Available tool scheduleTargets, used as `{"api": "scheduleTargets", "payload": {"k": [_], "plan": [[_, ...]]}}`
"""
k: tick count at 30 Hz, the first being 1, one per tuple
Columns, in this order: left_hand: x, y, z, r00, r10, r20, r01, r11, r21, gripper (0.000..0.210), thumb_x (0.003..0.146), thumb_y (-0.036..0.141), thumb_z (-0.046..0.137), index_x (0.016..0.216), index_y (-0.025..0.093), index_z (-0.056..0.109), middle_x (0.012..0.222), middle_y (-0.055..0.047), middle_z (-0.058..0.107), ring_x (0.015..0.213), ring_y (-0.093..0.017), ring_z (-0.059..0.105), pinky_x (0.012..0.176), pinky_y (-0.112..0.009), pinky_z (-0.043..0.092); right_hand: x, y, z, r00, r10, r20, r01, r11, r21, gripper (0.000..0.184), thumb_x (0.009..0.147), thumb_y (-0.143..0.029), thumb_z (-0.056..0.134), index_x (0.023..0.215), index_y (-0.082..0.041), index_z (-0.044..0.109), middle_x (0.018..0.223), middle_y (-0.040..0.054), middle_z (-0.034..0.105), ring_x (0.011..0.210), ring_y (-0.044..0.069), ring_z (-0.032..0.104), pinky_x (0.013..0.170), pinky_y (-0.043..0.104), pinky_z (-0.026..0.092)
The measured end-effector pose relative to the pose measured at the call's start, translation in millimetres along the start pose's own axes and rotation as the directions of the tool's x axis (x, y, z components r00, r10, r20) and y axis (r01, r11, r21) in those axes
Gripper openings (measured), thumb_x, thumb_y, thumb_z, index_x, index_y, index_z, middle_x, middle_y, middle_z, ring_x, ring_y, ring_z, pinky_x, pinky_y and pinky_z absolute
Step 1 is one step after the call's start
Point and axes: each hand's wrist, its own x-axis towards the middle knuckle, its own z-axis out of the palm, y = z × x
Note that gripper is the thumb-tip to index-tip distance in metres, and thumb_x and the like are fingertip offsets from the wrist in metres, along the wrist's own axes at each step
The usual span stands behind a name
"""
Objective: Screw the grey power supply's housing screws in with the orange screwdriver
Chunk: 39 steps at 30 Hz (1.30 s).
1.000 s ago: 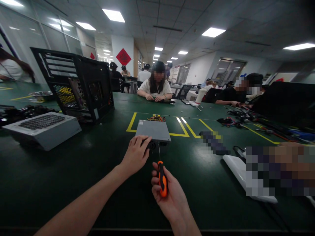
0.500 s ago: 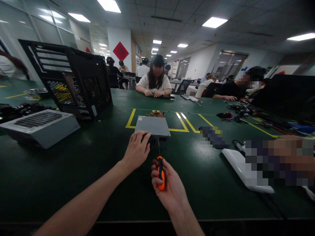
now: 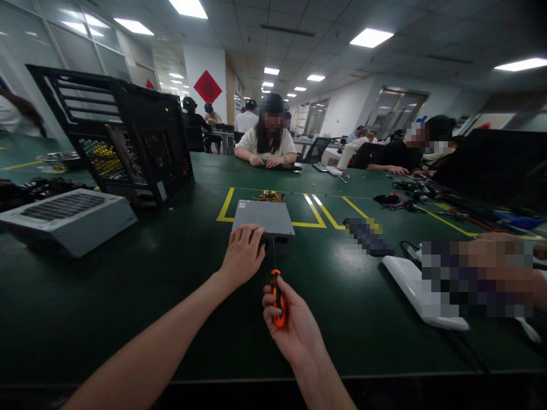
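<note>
A grey computer power supply (image 3: 265,215) lies on the green table in front of me, its bundled coloured wires (image 3: 269,197) at the far side. My left hand (image 3: 243,250) grips its near left edge, fingers curled over the top and front face. In my right hand (image 3: 294,324), closed around the handle, is an orange and black screwdriver (image 3: 277,302). Its thin shaft points away from me and reaches the near face of the power supply, just right of my left fingers. Whether the tip sits in a screw is too small to tell.
To the left stand a black computer case (image 3: 128,136) and a larger grey power supply (image 3: 81,222). A white device (image 3: 421,293) lies at right, beside another person's blurred hand. Cables and tools (image 3: 427,196) spread farther right. A person (image 3: 269,136) sits opposite.
The screwdriver handle has turned a little in my right hand, showing more black. My left fingers have shifted slightly on the power supply. The whole view has drifted slightly.
</note>
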Motion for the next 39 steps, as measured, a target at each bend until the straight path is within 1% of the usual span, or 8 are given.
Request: {"api": "scheduleTargets", "payload": {"k": [6, 11, 15, 18, 21, 27, 32, 39], "plan": [[4.3, 3.6, 5.5, 0.998, -0.054, -0.040, 0.056, 0.998, 0.041, 0.022, 0.079, 0.023, 0.051, 0.101, 0.016, 0.050, 0.101, -0.010, 0.051, 0.096, -0.026, 0.045, 0.084, -0.041, 0.036, -0.5, -3.0, -2.4, 1.000, 0.006, 0.026, -0.005, 1.000, -0.011, 0.022, 0.090, -0.025, 0.041, 0.088, -0.010, 0.057, 0.065, 0.0015, 0.052, 0.047, 0.004, 0.047, 0.037, 0.009, 0.036], [5.5, 4.5, 8.3, 0.996, -0.073, -0.057, 0.076, 0.996, 0.047, 0.021, 0.080, 0.025, 0.051, 0.098, 0.016, 0.050, 0.100, -0.010, 0.050, 0.096, -0.026, 0.044, 0.083, -0.041, 0.036, 0.3, -2.8, -3.1, 1.000, -0.021, 0.002, 0.021, 1.000, 0.018, 0.016, 0.087, -0.019, 0.047, 0.075, -0.011, 0.055, 0.065, 0.0013, 0.053, 0.046, 0.002, 0.045, 0.036, 0.007, 0.033], [6.0, 4.4, 8.3, 0.995, -0.079, -0.061, 0.083, 0.994, 0.066, 0.021, 0.080, 0.027, 0.052, 0.097, 0.016, 0.050, 0.099, -0.011, 0.049, 0.095, -0.027, 0.044, 0.082, -0.041, 0.036, 0.1, -2.0, -4.0, 1.000, 0.003, 0.026, -0.002, 0.999, -0.033, 0.021, 0.089, -0.024, 0.043, 0.085, -0.010, 0.058, 0.065, 0.0017, 0.053, 0.048, 0.004, 0.048, 0.038, 0.011, 0.038], [6.4, 4.2, 8.1, 0.996, -0.076, -0.056, 0.080, 0.995, 0.064, 0.021, 0.080, 0.027, 0.052, 0.097, 0.016, 0.051, 0.099, -0.011, 0.049, 0.096, -0.027, 0.044, 0.082, -0.040, 0.036, -0.8, -1.9, -2.7, 0.998, 0.019, 0.052, -0.018, 1.000, -0.015, 0.024, 0.090, -0.027, 0.041, 0.089, -0.010, 0.058, 0.063, 0.0007, 0.051, 0.045, 0.003, 0.044, 0.034, 0.009, 0.032], [6.5, 4.1, 8.5, 0.996, -0.076, -0.055, 0.079, 0.995, 0.057, 0.021, 0.080, 0.028, 0.052, 0.097, 0.016, 0.051, 0.099, -0.011, 0.049, 0.095, -0.027, 0.044, 0.082, -0.041, 0.036, -0.8, -1.6, -2.3, 0.999, 0.023, 0.044, -0.024, 1.000, 0.019, 0.020, 0.088, -0.024, 0.045, 0.076, -0.011, 0.055, 0.063, 0.0004, 0.050, 0.044, 0.001, 0.041, 0.033, 0.007, 0.028], [6.5, 4.2, 9.3, 0.995, -0.083, -0.061, 0.087, 0.994, 0.060, 0.021, 0.079, 0.027, 0.052, 0.097, 0.016, 0.051, 0.098, -0.011, 0.049, 0.095, -0.027, 0.044, 0.081, -0.041, 0.036, -0.2, -2.3, -4.1, 0.999, -0.006, 0.042, 0.007, 0.999, -0.044, 0.023, 0.089, -0.026, 0.041, 0.083, -0.011, 0.058, 0.064, 0.0017, 0.053, 0.047, 0.005, 0.047, 0.037, 0.011, 0.037], [6.6, 4.8, 8.6, 0.995, -0.087, -0.052, 0.090, 0.994, 0.058, 0.021, 0.080, 0.028, 0.052, 0.097, 0.016, 0.050, 0.098, -0.010, 0.050, 0.095, -0.027, 0.044, 0.081, -0.041, 0.036, -1.7, -2.8, -0.9, 0.999, 0.017, 0.051, -0.018, 1.000, 0.022, 0.022, 0.089, -0.027, 0.043, 0.081, -0.011, 0.055, 0.064, 0.0003, 0.050, 0.043, 0.001, 0.038, 0.033, 0.007, 0.028], [6.0, 3.8, 9.5, 0.996, -0.079, -0.047, 0.083, 0.993, 0.086, 0.022, 0.080, 0.028, 0.052, 0.097, 0.016, 0.050, 0.099, -0.011, 0.049, 0.095, -0.027, 0.045, 0.081, -0.040, 0.036, 1.2, -3.8, -3.1, 0.998, 0.045, 0.052, -0.044, 0.999, -0.022, 0.025, 0.091, -0.027, 0.039, 0.080, -0.011, 0.055, 0.063, 0.0002, 0.050, 0.047, 0.003, 0.045, 0.038, 0.010, 0.037]]}}
